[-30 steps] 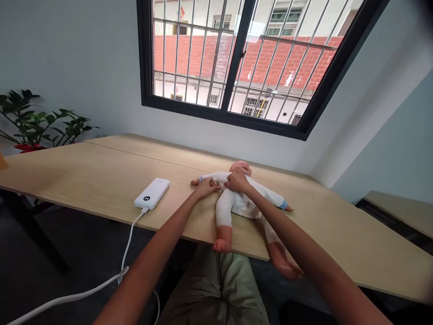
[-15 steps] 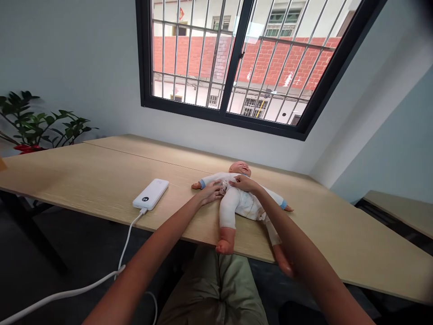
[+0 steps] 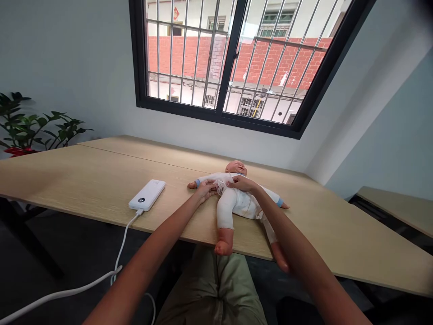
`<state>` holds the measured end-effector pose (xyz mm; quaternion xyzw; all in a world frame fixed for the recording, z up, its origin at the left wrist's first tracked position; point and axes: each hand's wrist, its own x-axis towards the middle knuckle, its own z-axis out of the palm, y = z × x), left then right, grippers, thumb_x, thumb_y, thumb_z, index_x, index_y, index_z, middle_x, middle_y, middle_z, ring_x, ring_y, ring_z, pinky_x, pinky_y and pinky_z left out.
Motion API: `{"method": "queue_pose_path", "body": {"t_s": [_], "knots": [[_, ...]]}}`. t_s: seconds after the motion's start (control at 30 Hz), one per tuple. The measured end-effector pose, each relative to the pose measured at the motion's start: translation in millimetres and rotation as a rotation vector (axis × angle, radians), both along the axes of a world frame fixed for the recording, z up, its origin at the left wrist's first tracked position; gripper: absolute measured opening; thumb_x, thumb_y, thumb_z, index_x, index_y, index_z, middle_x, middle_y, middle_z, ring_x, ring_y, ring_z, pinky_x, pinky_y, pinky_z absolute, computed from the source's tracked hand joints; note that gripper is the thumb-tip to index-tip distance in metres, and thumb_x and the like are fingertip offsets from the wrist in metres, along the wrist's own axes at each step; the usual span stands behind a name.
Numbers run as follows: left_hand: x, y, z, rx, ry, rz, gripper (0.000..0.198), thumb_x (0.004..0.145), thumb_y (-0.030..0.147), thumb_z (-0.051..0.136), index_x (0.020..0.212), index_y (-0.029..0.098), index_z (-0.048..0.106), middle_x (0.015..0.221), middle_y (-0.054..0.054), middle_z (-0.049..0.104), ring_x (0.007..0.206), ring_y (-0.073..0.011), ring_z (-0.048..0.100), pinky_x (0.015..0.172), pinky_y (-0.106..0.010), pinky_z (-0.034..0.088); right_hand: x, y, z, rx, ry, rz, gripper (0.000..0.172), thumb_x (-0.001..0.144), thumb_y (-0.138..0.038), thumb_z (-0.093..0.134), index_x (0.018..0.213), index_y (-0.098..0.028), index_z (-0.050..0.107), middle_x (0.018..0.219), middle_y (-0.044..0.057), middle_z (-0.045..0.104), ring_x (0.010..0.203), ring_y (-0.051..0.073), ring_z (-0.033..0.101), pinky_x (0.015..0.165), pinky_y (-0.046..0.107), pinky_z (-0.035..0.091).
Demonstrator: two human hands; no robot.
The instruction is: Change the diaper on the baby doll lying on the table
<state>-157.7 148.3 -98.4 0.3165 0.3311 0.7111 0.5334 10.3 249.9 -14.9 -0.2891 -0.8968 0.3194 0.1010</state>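
Note:
A baby doll in white clothing with blue cuffs lies on its back, head toward the window, feet over the table's front edge. Around its hips is a white diaper. At the waist on the doll's left-hand side in view, my left hand pinches the ruffled edge of the diaper. My right hand is closed on the diaper's top near the belly, fingertips close to those of my left hand. What exactly lies between the right fingertips is partly hidden by the hand.
A white power bank lies left of the doll, and its white cable hangs over the front edge of the wooden table. A potted plant stands at far left. Behind the table is a barred window.
The view has shifted slightly, moving everything a little left. My left hand's fingers have drawn slightly away from the doll's waist, and the ruffled diaper edge shows more.

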Motion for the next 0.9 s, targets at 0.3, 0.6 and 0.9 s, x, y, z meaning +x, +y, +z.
{"method": "queue_pose_path", "body": {"t_s": [0.3, 0.6, 0.9], "knots": [[-21, -12, 13.7, -0.02, 0.017, 0.21, 0.016, 0.072, 0.017, 0.07, 0.083, 0.014, 0.059, 0.066, 0.002, 0.059, 0.053, -0.0078, 0.057, 0.054, -0.02, 0.047, -28, -19, 1.9, 0.365, -0.1, -0.224, 0.03, 0.075, -0.033, 0.061, 0.056, -0.018, 0.044, 0.053, -0.005, 0.034, 0.051, 0.008, 0.032, 0.048, 0.023, 0.022], [-18, -15, 17.7, -0.038, 0.061, 0.166, 0.022, 0.072, 0.024, 0.073, 0.083, 0.016, 0.056, 0.067, 0.003, 0.056, 0.054, -0.0095, 0.059, 0.048, -0.02, 0.046, -67, -37, -2.1, 0.498, -0.2, -0.194, 0.013, 0.06, -0.006, 0.066, 0.068, -0.016, 0.064, 0.071, 0.004, 0.067, 0.068, 0.017, 0.059, 0.061, 0.024, 0.035], [-18, -11, 21.2, 0.002, 0.042, 0.158, 0.023, 0.069, 0.013, 0.072, 0.084, 0.015, 0.054, 0.07, 0.002, 0.06, 0.062, -0.0109, 0.063, 0.062, -0.026, 0.055, -27, -24, 9.7, 0.438, 0.266, -0.157, 0.026, 0.075, -0.017, 0.068, 0.1, -0.012, 0.062, 0.096, 0.006, 0.064, 0.084, 0.016, 0.058, 0.074, 0.026, 0.044]]}}
